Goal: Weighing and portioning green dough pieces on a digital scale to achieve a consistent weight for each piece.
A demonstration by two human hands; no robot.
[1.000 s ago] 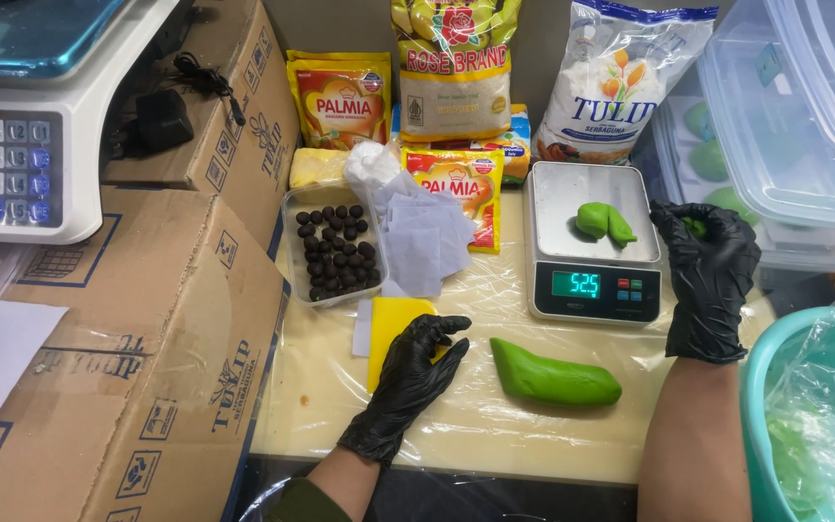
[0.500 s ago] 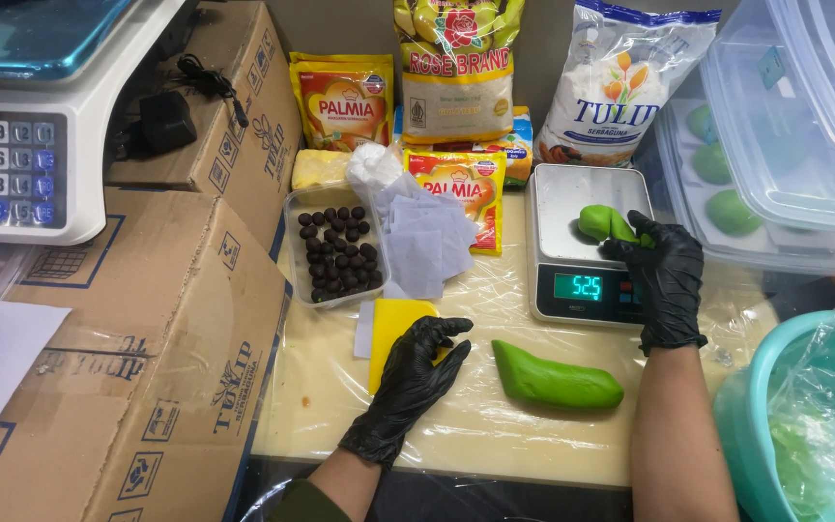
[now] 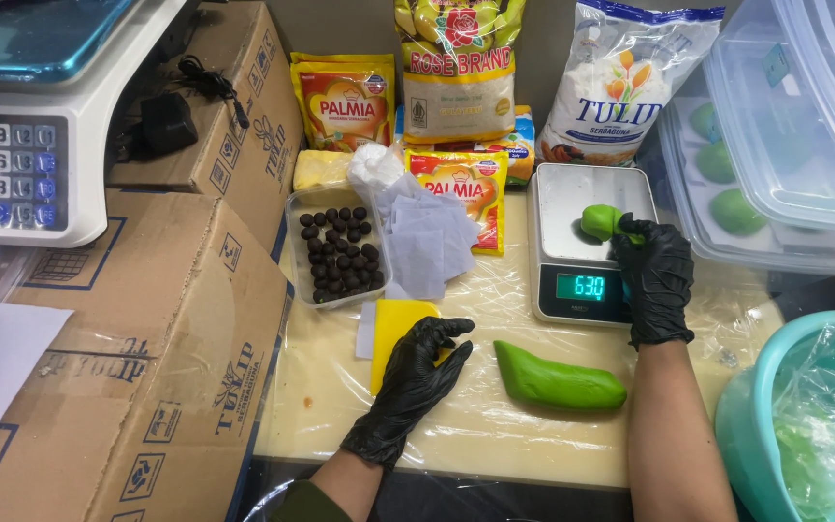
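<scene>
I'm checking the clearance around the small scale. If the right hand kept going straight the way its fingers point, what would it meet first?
The right hand points away from the person over the scale, and its fingertips are already on the green dough piece. Past that, the white flour bag probably comes next, though depth is unclear.

Right hand (image 3: 656, 280) covers part of the green dough piece (image 3: 599, 221) on the small scale (image 3: 587, 242); its grip cannot be judged. Teal basin (image 3: 756, 406) and stacked clear tubs (image 3: 775, 126) are cut by the right edge; large scale (image 3: 21, 145) by the left.
</scene>
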